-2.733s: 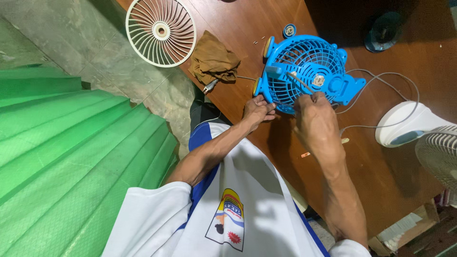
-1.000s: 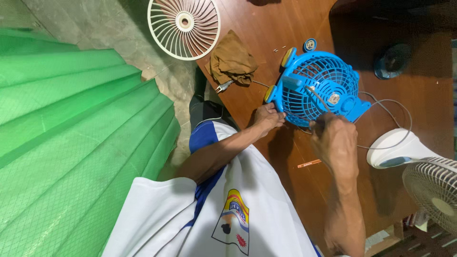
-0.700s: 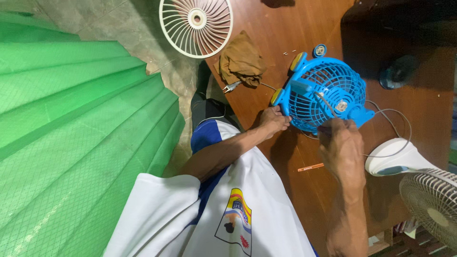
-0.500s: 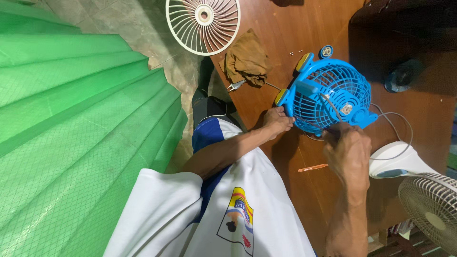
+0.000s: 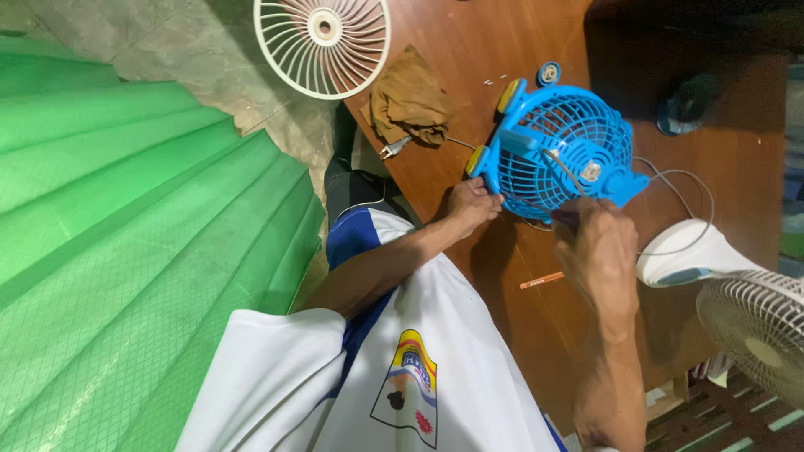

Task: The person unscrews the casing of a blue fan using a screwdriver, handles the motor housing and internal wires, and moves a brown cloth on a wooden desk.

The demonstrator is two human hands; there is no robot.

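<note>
Blue plastic fan (image 5: 561,155): small, caged, with yellow feet on its left edge, lying on the brown wooden counter (image 5: 737,167) near its middle, grille facing up.

Left hand (image 5: 471,203): fingers curled against the lower left rim of the blue fan beside one yellow foot, its grip clenched on the frame.

Right hand (image 5: 599,251): just below the fan, grip closed around the dark handle of a screwdriver (image 5: 563,172), whose thin metal shaft slants up across the grille toward the hub.

White cord (image 5: 682,180): loops from the fan's right side across the counter.

Brown cloth (image 5: 410,100): crumpled, upper left of the fan, apart from it; a plug (image 5: 392,149) lies just below it at the counter's edge.

Cream fan guard (image 5: 322,42): round, spoked, loose, overhanging the counter's far left corner.

Small round part (image 5: 548,73): blue and pale, just above the fan.

Orange stick (image 5: 542,280): short, on the counter left of the right forearm.

White fan (image 5: 737,293): base and pale grille at the right edge, well apart from the left hand.

Green ribbed sheet (image 5: 126,251): fills the left side of the view.
</note>
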